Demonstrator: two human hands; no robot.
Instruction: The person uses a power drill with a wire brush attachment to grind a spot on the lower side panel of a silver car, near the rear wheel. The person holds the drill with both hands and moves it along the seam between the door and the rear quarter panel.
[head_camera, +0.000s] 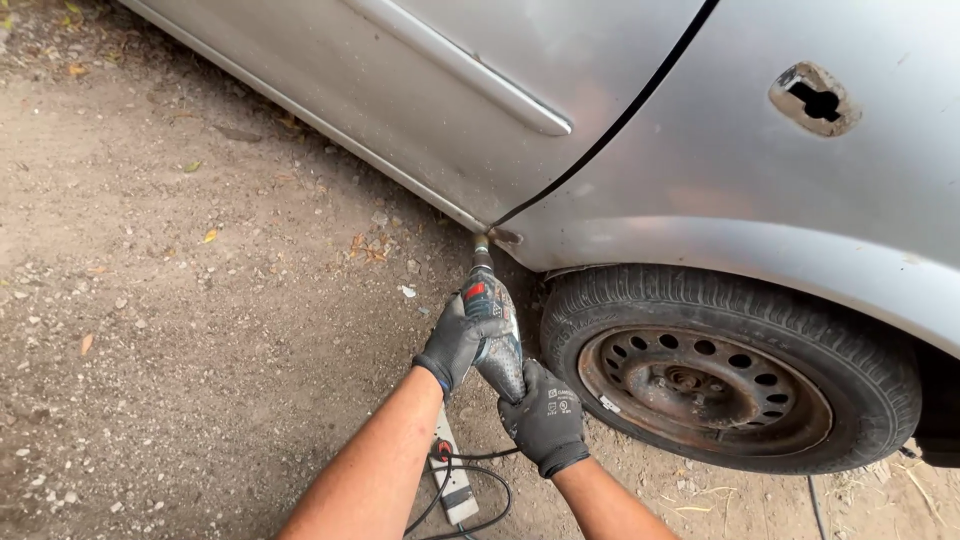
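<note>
Nearest you, a white power strip (452, 478) lies on the dirt ground (200, 330) between your forearms, with a black cable (470, 500) looping around it. Just above that, your right hand (546, 416), in a dark work glove, has its fingers wrapped tight around the rear of the power tool (494, 325), while your left hand (458, 340), gloved the same way, is closed around the body further forward. The tool points up and away from you, and its tip touches the lower edge of the silver car (700, 180), right at the corner where the black door seam (610, 130) meets the sill, just ahead of the wheel arch. Beside your right hand stands the tyre (730, 300) on a rusty steel wheel (705, 385), close to the tool body. Further up the fender there is a bare opening (815, 100) in the panel. The risk, as it looks from here, is the tip skating off the curved, thin metal edge if you lean in at an angle; it could jump toward the tyre or gouge the paint. The cable underfoot could also snag your arms or pull the plug loose, and grit on the ground gives poor footing.
</note>
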